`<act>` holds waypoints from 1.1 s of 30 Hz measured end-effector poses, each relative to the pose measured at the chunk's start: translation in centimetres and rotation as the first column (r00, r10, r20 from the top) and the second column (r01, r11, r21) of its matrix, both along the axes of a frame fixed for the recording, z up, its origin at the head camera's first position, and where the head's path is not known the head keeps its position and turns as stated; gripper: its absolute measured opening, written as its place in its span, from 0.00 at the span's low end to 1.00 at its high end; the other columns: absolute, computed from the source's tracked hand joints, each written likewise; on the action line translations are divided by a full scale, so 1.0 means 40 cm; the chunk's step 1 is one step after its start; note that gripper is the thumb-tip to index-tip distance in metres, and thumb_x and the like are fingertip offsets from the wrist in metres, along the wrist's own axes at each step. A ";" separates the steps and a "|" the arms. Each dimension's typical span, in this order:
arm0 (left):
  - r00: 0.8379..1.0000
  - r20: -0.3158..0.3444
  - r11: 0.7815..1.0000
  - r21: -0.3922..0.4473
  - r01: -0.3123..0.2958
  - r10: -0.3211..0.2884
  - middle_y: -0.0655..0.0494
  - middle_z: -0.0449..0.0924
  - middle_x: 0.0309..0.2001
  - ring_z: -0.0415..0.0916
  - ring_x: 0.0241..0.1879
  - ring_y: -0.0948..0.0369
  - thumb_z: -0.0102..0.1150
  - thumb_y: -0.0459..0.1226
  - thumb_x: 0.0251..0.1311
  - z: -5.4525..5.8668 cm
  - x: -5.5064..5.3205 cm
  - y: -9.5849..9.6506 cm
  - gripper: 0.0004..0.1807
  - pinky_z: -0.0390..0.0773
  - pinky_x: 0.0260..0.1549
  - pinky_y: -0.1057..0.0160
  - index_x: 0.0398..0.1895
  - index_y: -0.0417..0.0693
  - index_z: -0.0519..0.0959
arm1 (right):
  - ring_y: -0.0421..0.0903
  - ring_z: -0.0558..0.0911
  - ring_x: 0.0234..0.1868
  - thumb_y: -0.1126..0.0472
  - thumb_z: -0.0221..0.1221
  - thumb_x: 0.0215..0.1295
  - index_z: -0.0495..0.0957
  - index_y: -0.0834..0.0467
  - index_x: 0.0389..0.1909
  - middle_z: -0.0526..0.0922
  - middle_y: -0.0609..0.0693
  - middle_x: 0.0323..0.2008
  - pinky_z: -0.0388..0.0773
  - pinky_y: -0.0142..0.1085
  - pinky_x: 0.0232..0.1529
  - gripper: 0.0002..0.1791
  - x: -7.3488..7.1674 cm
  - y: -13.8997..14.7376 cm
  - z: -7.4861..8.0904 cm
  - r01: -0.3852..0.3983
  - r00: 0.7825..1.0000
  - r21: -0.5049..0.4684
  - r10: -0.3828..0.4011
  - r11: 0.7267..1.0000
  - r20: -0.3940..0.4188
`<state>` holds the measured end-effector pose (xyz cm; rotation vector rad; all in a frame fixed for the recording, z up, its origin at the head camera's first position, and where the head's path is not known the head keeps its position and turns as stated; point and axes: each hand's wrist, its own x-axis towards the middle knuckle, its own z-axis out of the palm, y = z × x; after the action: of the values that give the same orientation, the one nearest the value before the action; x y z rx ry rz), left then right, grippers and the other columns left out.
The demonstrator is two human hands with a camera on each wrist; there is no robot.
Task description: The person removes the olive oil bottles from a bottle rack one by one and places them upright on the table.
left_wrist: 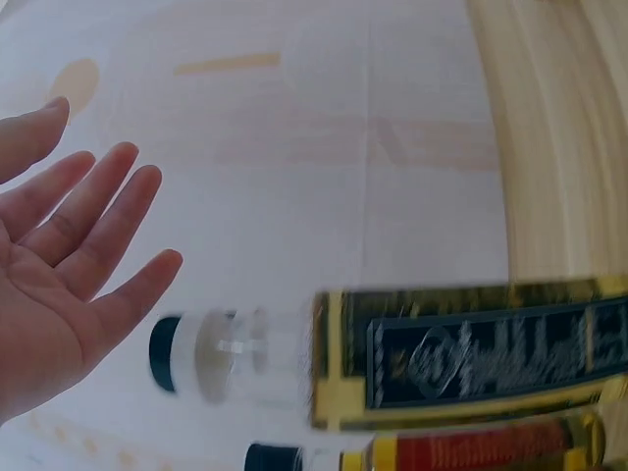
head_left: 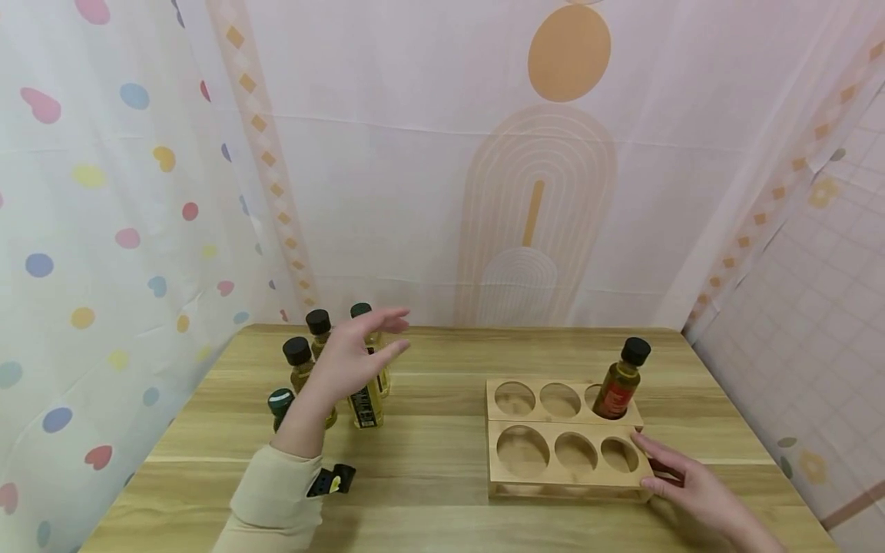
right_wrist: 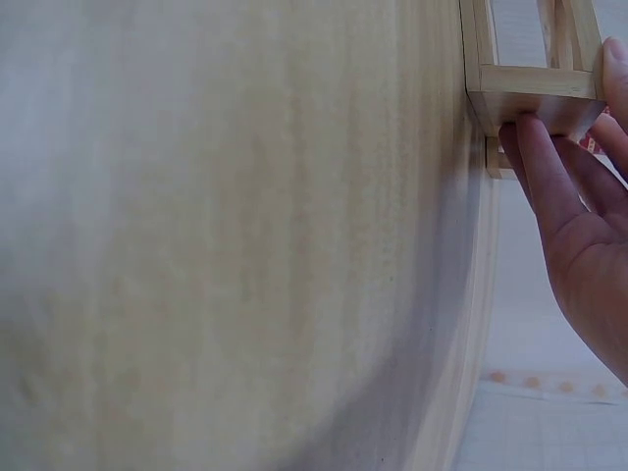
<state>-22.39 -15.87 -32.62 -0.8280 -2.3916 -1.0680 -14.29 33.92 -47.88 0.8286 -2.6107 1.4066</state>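
My left hand (head_left: 353, 357) hovers above a group of small glass oil bottles (head_left: 366, 405) on the left, its fingers extended and holding nothing. In the left wrist view a clear bottle with a dark label (left_wrist: 471, 353) and a green cap lies apart from the fingertips, beside a red-labelled bottle (left_wrist: 481, 446). On the right, my right hand (head_left: 691, 488) holds the front right corner of a two-tier wooden rack (head_left: 574, 491), with the thumb near its front and the fingers along its side. One black-capped bottle with a red label (head_left: 615, 395) stands in the rack's back right hole.
More bottles, including a black-capped one (head_left: 298, 352) and a green-capped one (head_left: 280, 403), stand around my left forearm and are partly hidden by it. Under everything is a wood-grain table (head_left: 429, 461). Printed curtains (head_left: 401, 192) hang behind and at both sides.
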 end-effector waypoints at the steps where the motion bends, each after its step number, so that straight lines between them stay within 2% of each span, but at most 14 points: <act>1: 1.000 0.006 1.000 0.002 0.009 -0.009 0.48 0.85 0.47 0.79 0.52 0.50 0.68 0.31 0.59 -0.004 0.000 0.008 0.23 0.74 0.55 0.43 0.59 0.40 0.78 | 0.24 0.67 0.60 0.71 0.62 0.65 0.66 0.68 0.69 0.64 0.30 0.67 0.73 0.22 0.51 0.31 0.000 0.001 -0.001 -0.003 1.000 -0.004 0.003 1.000 0.000; 9: 0.995 0.097 0.999 0.028 0.019 -0.022 0.53 0.85 0.48 0.79 0.53 0.53 0.68 0.34 0.60 -0.050 0.005 0.066 0.22 0.74 0.57 0.47 0.59 0.43 0.79 | 0.25 0.67 0.59 0.70 0.62 0.65 0.67 0.68 0.68 0.66 0.34 0.68 0.71 0.21 0.52 0.31 0.001 -0.002 -0.002 0.018 1.000 0.003 -0.018 1.000 -0.007; 15: 0.995 0.089 0.999 0.018 0.040 -0.041 0.52 0.85 0.47 0.80 0.50 0.53 0.68 0.33 0.60 -0.091 0.002 0.107 0.22 0.76 0.54 0.47 0.58 0.41 0.79 | 0.25 0.69 0.58 0.67 0.63 0.66 0.66 0.69 0.68 0.64 0.30 0.66 0.73 0.22 0.51 0.31 0.005 -0.008 0.004 0.041 0.999 0.017 -0.042 0.999 0.019; 22: 0.992 0.078 0.995 0.019 0.098 -0.099 0.49 0.84 0.48 0.81 0.50 0.53 0.68 0.32 0.59 -0.146 -0.009 0.163 0.22 0.77 0.54 0.50 0.57 0.38 0.79 | 0.25 0.68 0.59 0.67 0.62 0.66 0.67 0.66 0.69 0.68 0.40 0.68 0.72 0.22 0.51 0.31 0.006 -0.005 0.004 0.043 0.999 0.022 -0.043 0.999 0.011; 29: 0.980 0.137 0.989 0.028 0.144 -0.146 0.47 0.83 0.50 0.80 0.51 0.52 0.67 0.31 0.60 -0.187 -0.011 0.223 0.23 0.75 0.56 0.49 0.59 0.37 0.77 | 0.25 0.68 0.59 0.68 0.62 0.65 0.67 0.60 0.70 0.68 0.42 0.69 0.72 0.21 0.51 0.32 0.002 0.000 -0.003 0.032 0.999 0.011 -0.032 0.999 0.009; 33: 0.967 0.191 0.986 0.033 0.166 -0.169 0.47 0.83 0.51 0.79 0.51 0.53 0.66 0.32 0.61 -0.197 -0.012 0.256 0.23 0.74 0.57 0.49 0.60 0.38 0.77 | 0.24 0.67 0.60 0.69 0.62 0.65 0.67 0.60 0.70 0.68 0.45 0.69 0.71 0.21 0.51 0.32 0.002 0.001 -0.005 0.033 0.999 0.018 -0.033 0.999 -0.002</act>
<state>-22.89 -5.65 -40.48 -0.9761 -2.5022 -1.2859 -14.23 33.96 -48.07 0.7842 -2.6270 1.3755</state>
